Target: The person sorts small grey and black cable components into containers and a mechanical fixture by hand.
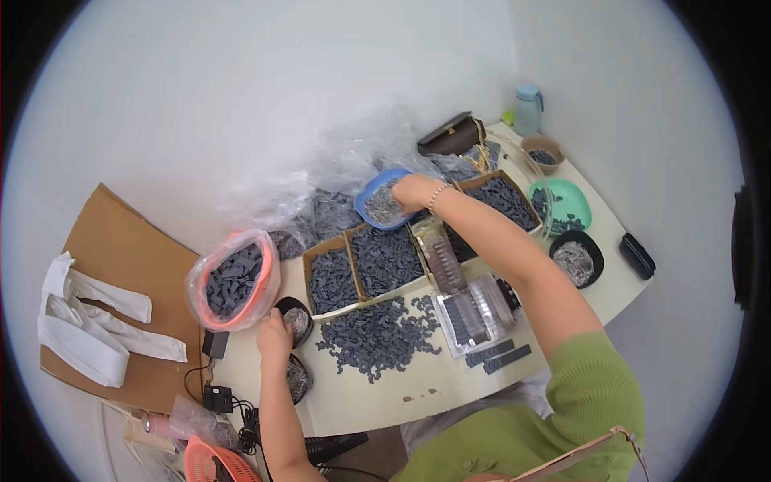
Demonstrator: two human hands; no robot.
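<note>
My left hand (pixel 275 336) is at the left rim of a small black bowl (pixel 303 336) of thin silvery metal pieces. Its fingers are closed on that rim. A second black bowl (pixel 299 392) with similar pieces sits just nearer. Stretched across the table, my right hand (pixel 414 193) dips its curled fingers into a blue bowl (pixel 364 210) of thin silvery pieces; the fingertips are partly hidden, and what they pinch cannot be made out. Between my arms, a loose pile of small dark grey parts (pixel 373 337) lies before a divided cardboard box (pixel 365 302) filled with more.
A clear plastic case (pixel 470 317) and dark strips (pixel 507 358) lie right of the pile. Farther right are a green bowl (pixel 580 201), a black bowl (pixel 596 261) and a black case (pixel 637 255). A bag-lined orange basket (pixel 269 277) stands left; cables (pixel 247 422) hang nearby.
</note>
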